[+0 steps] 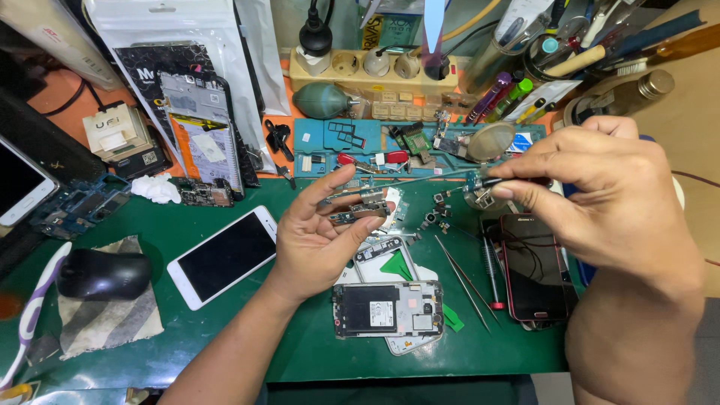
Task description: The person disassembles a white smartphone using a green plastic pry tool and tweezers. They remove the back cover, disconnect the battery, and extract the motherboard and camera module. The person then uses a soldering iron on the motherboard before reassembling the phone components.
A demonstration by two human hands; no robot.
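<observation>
Above the green mat (pixel 225 330), the left hand (pixel 319 240) holds a small circuit board (pixel 352 210) between the thumb and the fingertips. The grip is narrow and pinches the board by its edges. The right hand (pixel 600 187) is closed around a thin metal tool (pixel 420 180), and the tip of the tool reaches across to the board.

The board looks very light, thin and stiff. I think it would break or bend easily, because it has tiny parts on it. It seems best to hold it by the bare edges and not press on the little parts. It is small and smooth, so it could slip out of the fingers.

Just below the left hand lies an opened phone (pixel 386 307) with its back off. A white phone (pixel 225 255) lies to the left, well apart from it. A dark red phone (pixel 536 270) lies under the right hand. Tweezers (pixel 461 281) and a small screwdriver (pixel 491 274) lie between the opened phone and the red one. A black mouse (pixel 105 274) sits on a cloth at the far left.
</observation>
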